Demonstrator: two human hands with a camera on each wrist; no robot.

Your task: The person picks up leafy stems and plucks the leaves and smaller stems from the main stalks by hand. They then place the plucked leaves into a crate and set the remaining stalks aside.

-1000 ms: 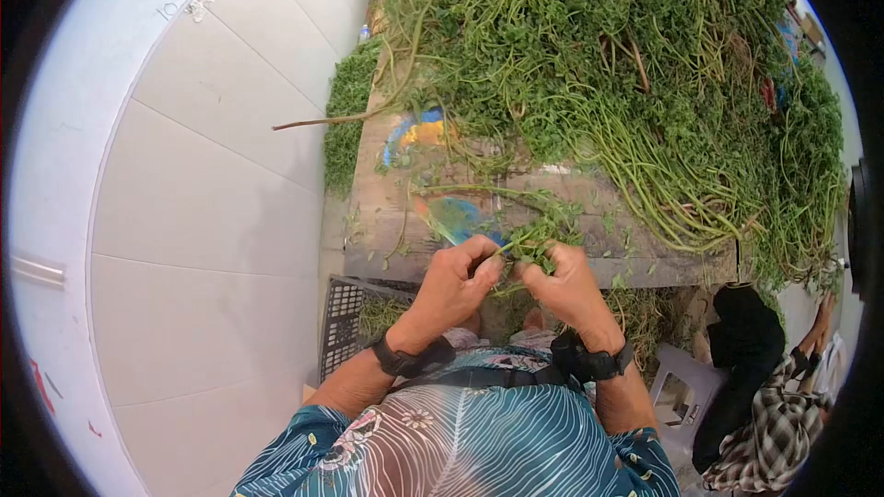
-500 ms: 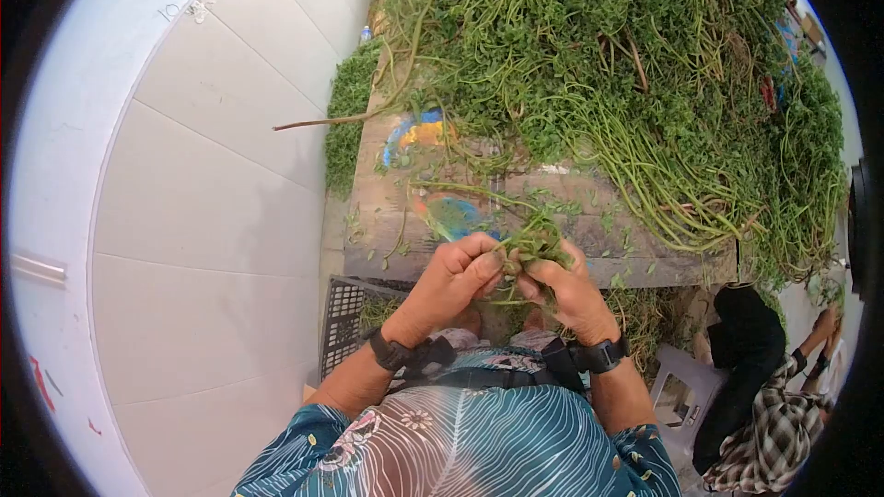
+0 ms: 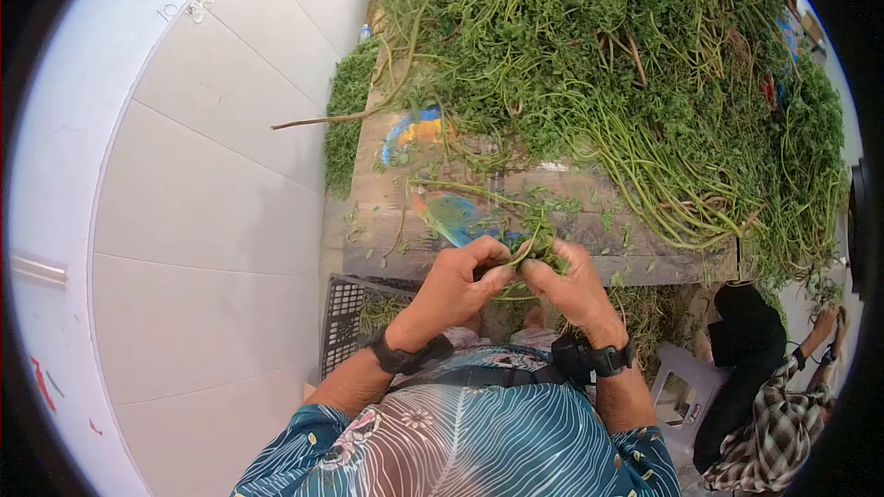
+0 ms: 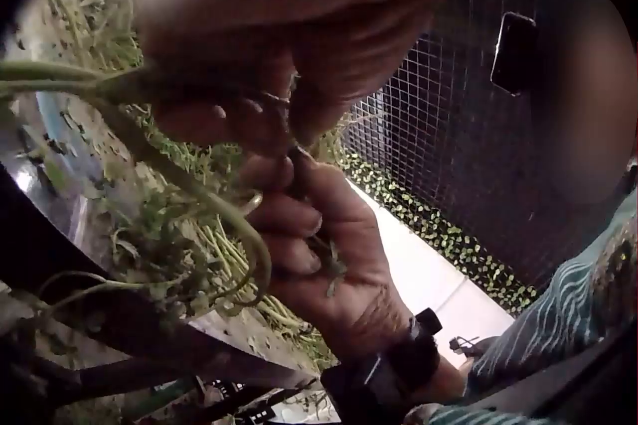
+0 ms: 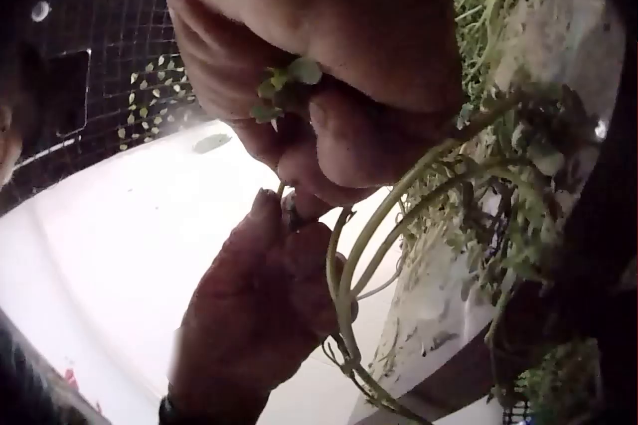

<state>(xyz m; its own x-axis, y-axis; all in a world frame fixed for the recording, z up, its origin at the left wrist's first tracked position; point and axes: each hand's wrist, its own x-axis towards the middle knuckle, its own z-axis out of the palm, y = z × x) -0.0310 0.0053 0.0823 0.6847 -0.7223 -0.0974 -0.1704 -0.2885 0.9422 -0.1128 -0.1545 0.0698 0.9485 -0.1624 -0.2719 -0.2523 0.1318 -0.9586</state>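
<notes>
At the near edge of the wooden table, my left hand [image 3: 460, 278] pinches a leafy green stem [image 3: 541, 221] between thumb and curled fingers. Close beside it, my right hand [image 3: 573, 287] pinches the same greenery, the two thumbs nearly meeting. A long part of the stem lies back over the table top, with leaves bunched above the right fingers. In the left wrist view, a bent stem [image 4: 189, 178] runs out from the fingertips. Slender stems [image 5: 361, 246] loop down past both hands in the right wrist view, and a small leaf sprig [image 5: 284, 89] pokes out between the right fingers.
A large heap of leafy stems [image 3: 589, 46] covers the back and right of the table [image 3: 368, 253]. One brown stalk [image 3: 318, 121] juts past its left edge. Below stands a black plastic crate [image 3: 343, 317]. At right are a grey stool [image 3: 686, 382] and another person [image 3: 769, 423].
Both hands stay at the table edge and shift their pinch on the stem. The right hand turned in, then back out, and the thumbs are closer together. The other person's hands moved slightly.
</notes>
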